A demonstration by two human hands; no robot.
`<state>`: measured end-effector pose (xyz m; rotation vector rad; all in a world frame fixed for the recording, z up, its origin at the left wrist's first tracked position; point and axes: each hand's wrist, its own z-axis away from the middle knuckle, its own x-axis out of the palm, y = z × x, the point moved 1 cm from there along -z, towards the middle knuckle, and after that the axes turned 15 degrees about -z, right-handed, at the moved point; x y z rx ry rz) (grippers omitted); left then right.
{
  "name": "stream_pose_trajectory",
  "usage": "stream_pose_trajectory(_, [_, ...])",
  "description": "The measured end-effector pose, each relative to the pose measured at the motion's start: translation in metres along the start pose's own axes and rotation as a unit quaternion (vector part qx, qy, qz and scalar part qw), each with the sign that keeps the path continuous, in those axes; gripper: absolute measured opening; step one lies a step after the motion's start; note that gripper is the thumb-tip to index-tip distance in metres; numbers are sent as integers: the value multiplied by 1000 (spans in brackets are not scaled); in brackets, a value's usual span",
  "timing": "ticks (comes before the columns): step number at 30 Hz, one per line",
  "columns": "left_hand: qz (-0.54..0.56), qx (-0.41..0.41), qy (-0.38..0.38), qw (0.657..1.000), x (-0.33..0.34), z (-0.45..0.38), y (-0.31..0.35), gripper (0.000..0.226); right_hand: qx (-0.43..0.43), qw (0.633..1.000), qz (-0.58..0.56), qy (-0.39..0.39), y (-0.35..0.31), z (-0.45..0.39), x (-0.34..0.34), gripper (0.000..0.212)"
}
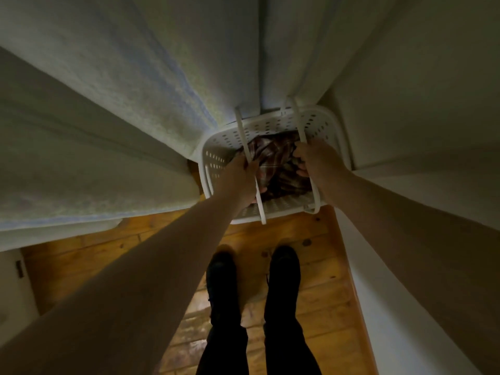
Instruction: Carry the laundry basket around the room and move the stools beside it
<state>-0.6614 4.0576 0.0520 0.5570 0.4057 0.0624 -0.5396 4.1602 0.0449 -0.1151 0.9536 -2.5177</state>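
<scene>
Forearms, two, reach down. Your left hand (pixel 239 171) and right hand (pixel 319 158) each close around a handle of the basket (pixel 266 125), wedged in a corner against curtains (pixel 135 90), plaid cloth (pixel 278 163) inside. Risk: uneven lift tips the load; curtains snag the rim. Stools unseen.

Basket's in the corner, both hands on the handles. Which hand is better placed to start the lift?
Neither alone. The left hand and right hand each grip one handle of the white laundry basket, symmetric over the plaid clothes. Probably lift with both, evenly.
</scene>
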Motion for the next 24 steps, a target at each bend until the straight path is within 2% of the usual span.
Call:
stream_pose_trajectory(4, [3,13,10,1000,12,-15,-5,22,-29,1000,-4,-6,13,-9,5,37])
stream_pose_trajectory(8, [36,8,0,999,23,-26,4,16,-22,1000,-11,-14,12,-14,18,47])
stream_pose_trajectory(12, [-29,61,27,997,29,-29,7,28,-7,998,-45,-32,13,-11,24,20])
stream_pose_trajectory(17, [-40,102,-8,994,41,-31,6,32,0,997,-66,-45,23,-5,25,33])
stream_pose_trajectory(21, [-78,114,1,990,44,-26,2,36,-2,998,-44,-55,25,2,26,36])
stream_pose_trajectory(24, [-109,111,26,987,33,-23,0,35,3,998,-52,-22,19,11,22,23])
